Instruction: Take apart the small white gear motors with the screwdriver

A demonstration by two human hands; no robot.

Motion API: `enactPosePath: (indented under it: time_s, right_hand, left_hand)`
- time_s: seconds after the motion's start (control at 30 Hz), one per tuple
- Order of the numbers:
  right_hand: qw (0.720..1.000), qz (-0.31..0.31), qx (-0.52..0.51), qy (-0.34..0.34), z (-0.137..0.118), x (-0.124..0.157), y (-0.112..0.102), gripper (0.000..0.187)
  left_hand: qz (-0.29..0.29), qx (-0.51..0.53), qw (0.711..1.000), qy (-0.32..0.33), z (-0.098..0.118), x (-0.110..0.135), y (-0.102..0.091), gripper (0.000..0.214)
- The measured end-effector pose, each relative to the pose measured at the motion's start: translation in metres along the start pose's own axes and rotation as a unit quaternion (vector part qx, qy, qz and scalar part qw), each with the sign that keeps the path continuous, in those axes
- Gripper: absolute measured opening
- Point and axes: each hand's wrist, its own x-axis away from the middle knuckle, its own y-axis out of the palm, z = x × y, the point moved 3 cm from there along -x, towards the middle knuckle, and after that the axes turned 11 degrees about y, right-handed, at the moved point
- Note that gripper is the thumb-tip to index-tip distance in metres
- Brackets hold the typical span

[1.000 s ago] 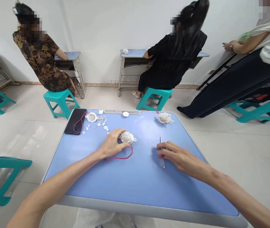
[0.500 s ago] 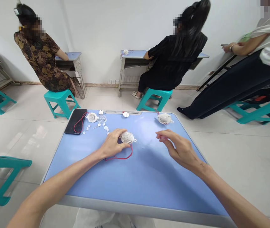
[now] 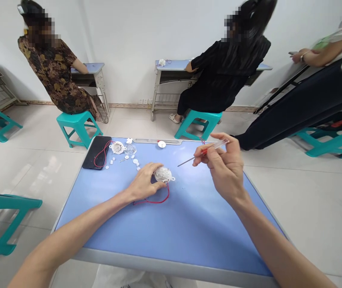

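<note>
Classroom-like workroom with school desks (image 3: pixel 174 64)

No text, label, brand, number or sign can be read. Any marking on the round white casing (image 3: pixel 163 174) under the fingers of the left hand (image 3: pixel 143 183), or on the slim screwdriver (image 3: pixel 207 151) pinched in the right hand (image 3: pixel 226 168), is too small and blurred to be made out.

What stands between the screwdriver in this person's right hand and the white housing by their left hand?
Nothing visible: the screwdriver, in the right hand, points toward the white housing by the left hand, over bare tabletop.
</note>
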Motion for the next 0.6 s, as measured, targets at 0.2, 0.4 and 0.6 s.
enactPosePath:
  time_s: [0.2, 0.4, 0.6]
  right_hand:
    - [0.988, -0.06, 0.071, 0.126, 0.017, -0.006, 0.001, 0.032]
    - [0.926, -0.203, 0.128, 0.291, 0.049, -0.013, 0.012, 0.041]
    - [0.891, -0.267, 0.135, 0.34, 0.058, -0.023, 0.033, 0.037]
  left_hand:
    - [-0.021, -0.002, 1.0, 0.001, 0.001, -0.001, -0.001, 0.053]
    - [-0.046, 0.002, 0.999, 0.024, 0.002, -0.008, -0.004, 0.056]
    - [-0.069, 0.015, 0.997, 0.043, 0.002, -0.016, -0.008, 0.074]
